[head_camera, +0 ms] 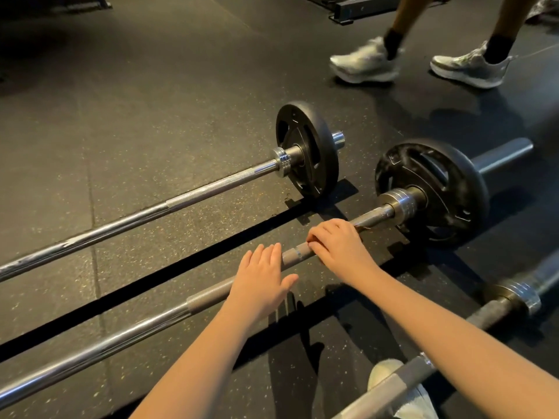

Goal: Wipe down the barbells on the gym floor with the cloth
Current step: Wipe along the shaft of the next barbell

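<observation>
The right hand (pixel 335 243) is curling its fingers round the middle barbell (pixel 121 337) near its plate (pixel 447 189), the left hand (pixel 263 279) is laying straight fingers over it farther from that plate.

Floor (pixel 151 95): dark grey rubber, pale speckles. Bars (pixel 193 193): silver steel, cross-hatched knurling. Plates (pixel 305 149): matte black. Passer-by's shoes (pixel 363 63): white; socks (pixel 393 42): black.

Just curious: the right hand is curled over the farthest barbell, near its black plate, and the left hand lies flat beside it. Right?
Not the farthest: the head view shows the right hand curled over the middle barbell, near its black plate. The left hand does lie flat beside it.
</observation>
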